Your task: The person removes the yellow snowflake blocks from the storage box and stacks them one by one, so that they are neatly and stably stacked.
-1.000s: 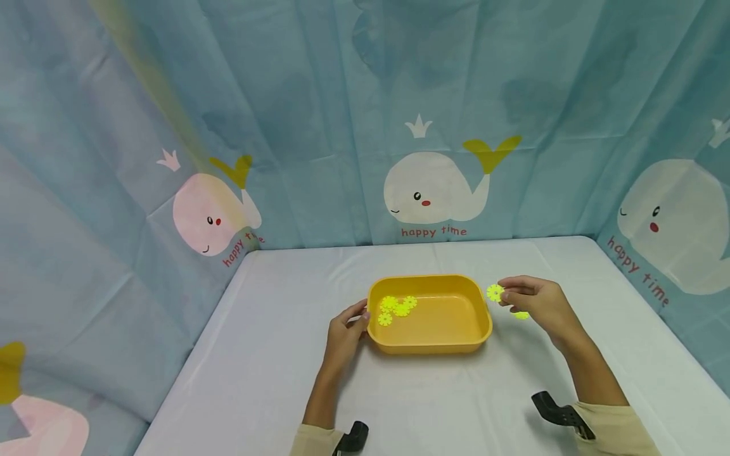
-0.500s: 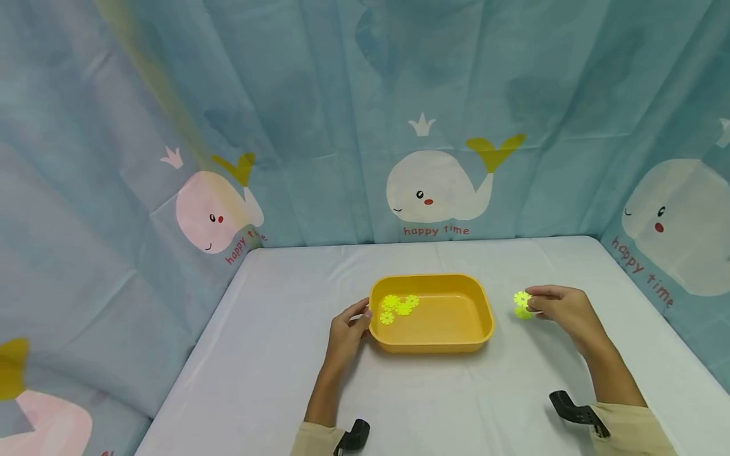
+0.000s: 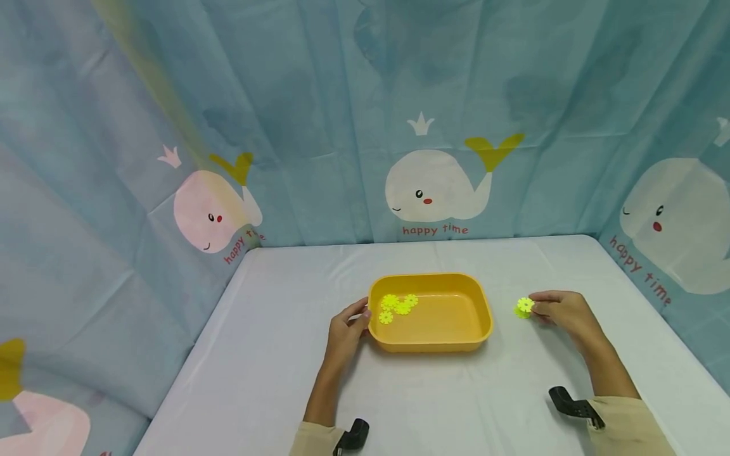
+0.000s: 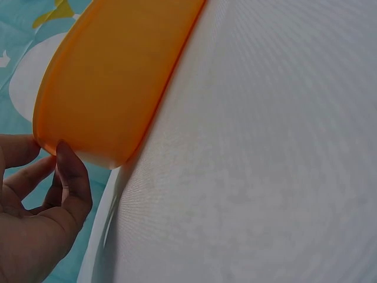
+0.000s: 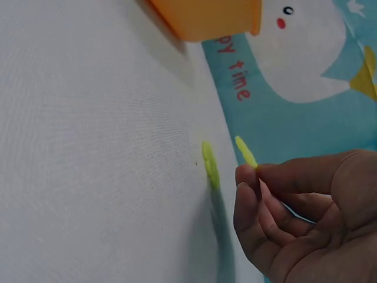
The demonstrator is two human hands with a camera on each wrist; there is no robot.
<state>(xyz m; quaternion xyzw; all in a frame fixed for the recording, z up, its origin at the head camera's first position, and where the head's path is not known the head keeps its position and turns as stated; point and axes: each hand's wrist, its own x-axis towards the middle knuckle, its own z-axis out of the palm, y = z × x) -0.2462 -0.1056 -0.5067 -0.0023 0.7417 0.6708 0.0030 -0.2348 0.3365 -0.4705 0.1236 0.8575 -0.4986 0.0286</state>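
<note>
A yellow rectangular tray stands mid-table, with several neon-yellow notched discs, flower-like in outline, grouped at its left end. My left hand pinches the tray's left rim between thumb and fingers, as the left wrist view also shows. To the right of the tray, my right hand pinches one neon-yellow notched disc by its edge. Another such disc lies flat on the table just below the held one; in the head view the held disc covers part of it.
A white cloth covers the table. Behind and at both sides hangs a blue curtain printed with whales. Black devices are strapped at both wrists, over beige sleeves.
My right hand has moved right, away from the tray's edge, and then slightly down, bringing its disc over the one on the table. The left hand stays at the tray's rim.
</note>
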